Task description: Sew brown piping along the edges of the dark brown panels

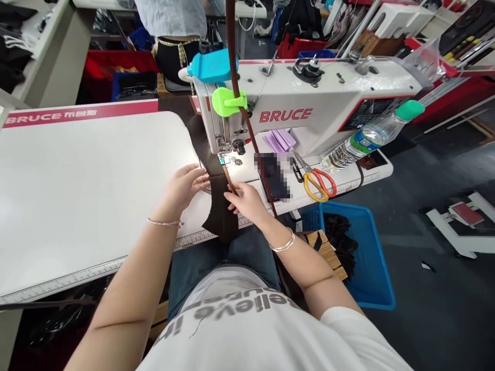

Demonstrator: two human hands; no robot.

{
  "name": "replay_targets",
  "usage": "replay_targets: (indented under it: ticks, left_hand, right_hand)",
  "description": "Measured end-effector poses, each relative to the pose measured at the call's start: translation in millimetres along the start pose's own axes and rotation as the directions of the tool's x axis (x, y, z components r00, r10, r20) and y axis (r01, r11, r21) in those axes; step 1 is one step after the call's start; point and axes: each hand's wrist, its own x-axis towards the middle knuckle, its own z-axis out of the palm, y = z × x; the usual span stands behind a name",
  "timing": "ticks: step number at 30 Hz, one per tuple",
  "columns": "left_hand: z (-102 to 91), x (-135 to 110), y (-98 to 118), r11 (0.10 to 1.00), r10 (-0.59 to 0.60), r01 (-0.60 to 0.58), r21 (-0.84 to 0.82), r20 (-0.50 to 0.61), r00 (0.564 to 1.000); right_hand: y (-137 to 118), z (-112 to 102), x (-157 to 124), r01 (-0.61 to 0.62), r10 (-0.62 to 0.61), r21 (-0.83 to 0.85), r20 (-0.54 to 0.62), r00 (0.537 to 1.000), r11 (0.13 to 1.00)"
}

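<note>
Dark brown fabric (220, 206) lies under the sewing machine's needle area and hangs over the table's front edge. My left hand (183, 186) rests at the left edge of this fabric, fingers stretched toward it; its thumb is hard to make out. My right hand (247, 202) pinches a narrow brown strip (229, 176), which runs up to the presser foot (221, 158). A small light-blue piece sits at the foot. From above, a long reddish-brown strip (251, 131) passes by a lime-green clip (228, 101) and crosses in front of the machine.
Right of the needle, the white sewing machine (286, 98) bed holds a dark pixelated object (274, 178), scissors (319, 184), purple paper slips (279, 140) and a water bottle (367, 139). A blue bin (371, 257) stands below right. The white tabletop (96, 190) stretches left. Another person (172, 18) is opposite.
</note>
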Motion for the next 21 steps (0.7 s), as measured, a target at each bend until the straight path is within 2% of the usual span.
replay_targets:
  ticks: [2, 4, 6, 11, 16, 21]
  left_hand:
    - [-2.3, 6, 7, 0.988, -0.120, 0.126, -0.092, 0.065, 0.991]
    - [-2.0, 12, 9, 0.979, -0.193, 0.197, -0.049, 0.076, 0.978]
    - [0.1, 18, 9, 0.977, -0.212, 0.209, 0.051, 0.066, 0.975]
    - [7.5, 30, 9, 0.949, -0.169, 0.160, 0.270, 0.010, 0.986]
    - [13.9, 32, 15, 0.865, -0.089, 0.087, 0.494, -0.020, 0.996]
    - [14.9, 34, 12, 0.789, -0.009, 0.028, 0.614, -0.034, 0.999]
  right_hand:
    - [-2, 3, 19, 0.097, -0.111, -0.156, -0.085, 0.990, 0.983]
    - [-3, 7, 34, 0.150, -0.192, -0.273, -0.135, 0.972, 0.950]
    - [-5, 11, 46, 0.144, -0.198, -0.318, -0.144, 0.970, 0.937]
    - [-13, 13, 60, 0.061, -0.128, -0.345, -0.173, 0.977, 0.936]
    - [-14, 10, 66, 0.041, -0.121, -0.394, -0.181, 0.976, 0.918]
    - [-10, 10, 68, 0.027, -0.097, -0.358, -0.179, 0.979, 0.933]
